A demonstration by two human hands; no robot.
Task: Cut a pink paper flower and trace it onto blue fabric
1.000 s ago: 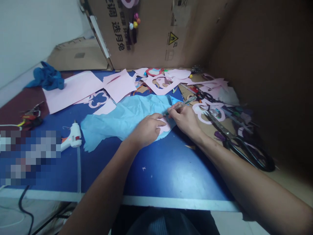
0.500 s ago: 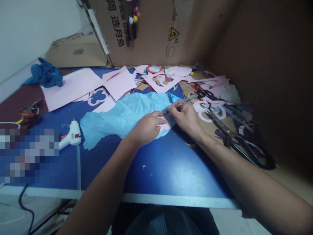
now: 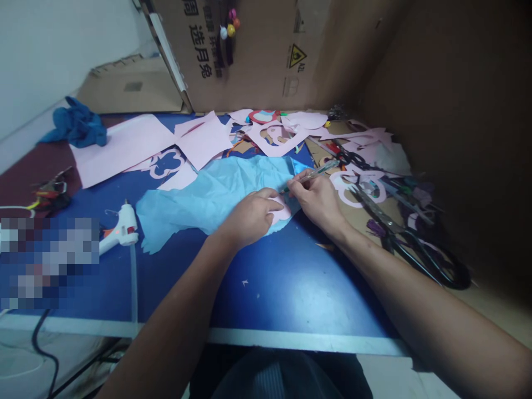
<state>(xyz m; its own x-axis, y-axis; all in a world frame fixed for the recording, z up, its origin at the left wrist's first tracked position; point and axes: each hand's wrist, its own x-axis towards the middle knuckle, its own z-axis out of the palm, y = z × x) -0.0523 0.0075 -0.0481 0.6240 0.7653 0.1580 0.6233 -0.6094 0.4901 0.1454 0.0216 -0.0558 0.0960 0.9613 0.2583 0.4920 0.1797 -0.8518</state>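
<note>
My left hand (image 3: 253,215) lies on a small pink paper cutout (image 3: 282,213), its fingers stretched out and pressing it against crumpled light blue fabric (image 3: 203,194). Part of the cutout is hidden beneath the fingers. In my right hand (image 3: 318,197) is a clear pen (image 3: 322,168), gripped between thumb and fingers. The pen's tip points down to the left, at the cutout's upper edge; whether it touches cannot be made out.
Large black-handled scissors (image 3: 401,230) lie at right among paper scraps. A white glue gun (image 3: 122,226) stands at left. Pink paper sheets (image 3: 124,145) and a blue cloth (image 3: 77,126) are farther back. Cardboard walls (image 3: 257,61) rise behind and to the right.
Both hands stay almost in place, the right one with the pen shifted very slightly to the right. The view has moved a touch.
</note>
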